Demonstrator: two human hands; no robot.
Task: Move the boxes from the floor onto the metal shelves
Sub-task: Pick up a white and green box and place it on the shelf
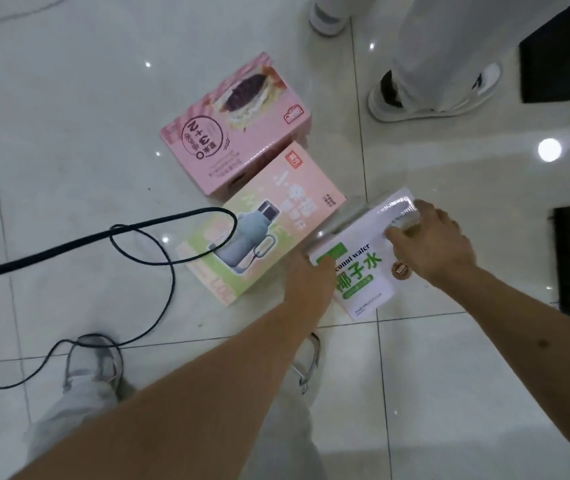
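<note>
Now | left hand (306, 273), right hand (436, 242) fingers grip white box (363, 268) edges | open floor (467, 375) nearside

**Bare arms, pale trousers, grey trainers**

Both forearms are bare, no sleeves, from the left hand (307, 275) and right hand (432, 244) back. Below them: light grey trousers (68, 420) and grey-white laced trainers (93, 362).

The place looked like a shop or stockroom floor. Glossy pale floor tiles (79, 109) reflected ceiling lights. Three retail cartons lay together on them: a pink snack box (235, 129), just beside it a kettle box (259, 226), then a coconut water box (363, 271).
</note>
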